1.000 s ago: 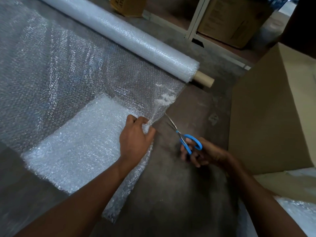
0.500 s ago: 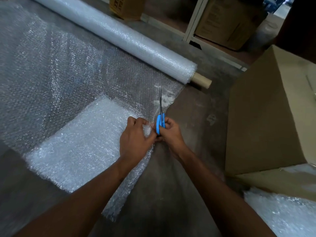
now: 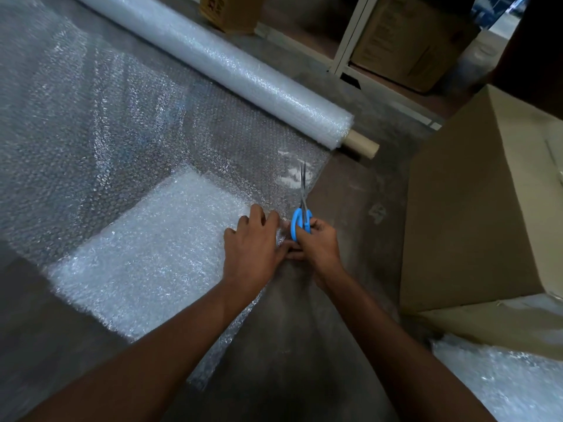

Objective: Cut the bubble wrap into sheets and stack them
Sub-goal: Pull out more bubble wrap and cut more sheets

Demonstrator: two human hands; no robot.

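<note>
A long roll of bubble wrap (image 3: 231, 71) lies across the far floor, its cardboard core sticking out at the right end. Unrolled bubble wrap (image 3: 100, 123) spreads toward me. A whiter stack of cut sheets (image 3: 158, 257) lies under its near part. My left hand (image 3: 253, 245) presses and pinches the wrap's right edge. My right hand (image 3: 316, 242) holds blue-handled scissors (image 3: 302, 214), blades pointing away along that edge, nearly closed.
A large cardboard box (image 3: 481, 208) stands at the right. More bubble wrap (image 3: 499, 382) lies at the lower right. White shelving (image 3: 350, 35) with cartons runs along the back. Bare concrete floor (image 3: 353, 190) shows between the wrap and the box.
My right hand brought the scissors from the floor at the right over to the wrap's edge beside my left hand. The blades now point away along the sheet.
</note>
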